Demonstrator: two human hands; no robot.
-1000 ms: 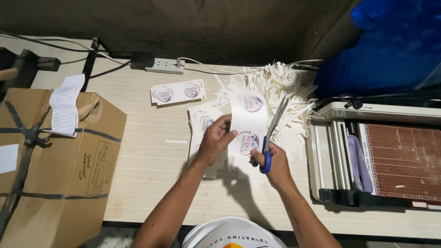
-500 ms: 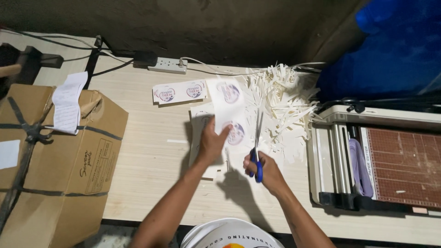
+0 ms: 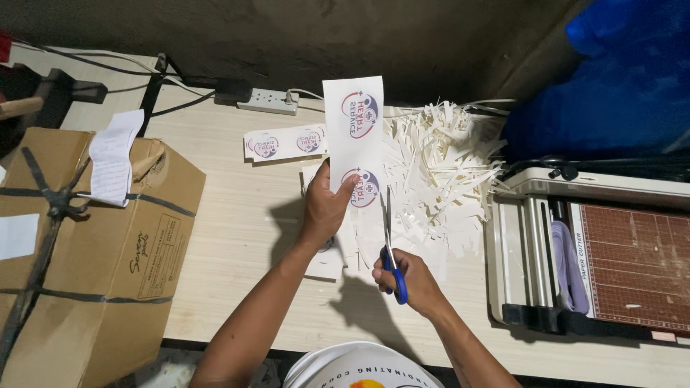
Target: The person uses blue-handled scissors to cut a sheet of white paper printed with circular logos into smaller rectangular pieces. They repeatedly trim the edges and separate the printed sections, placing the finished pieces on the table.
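Above the table [image 3: 237, 237], upright sticker strip [image 3: 353, 133]

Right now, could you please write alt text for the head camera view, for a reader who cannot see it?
A person's left hand holds up a white paper strip printed with two round logos, while the right hand trims its edge with blue-handled scissors. Around them on the pale wooden table lie a heap of paper offcuts, a paper cutter and a cardboard box.

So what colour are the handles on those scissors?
Blue. The scissors are in the right hand, clearest in the head view.
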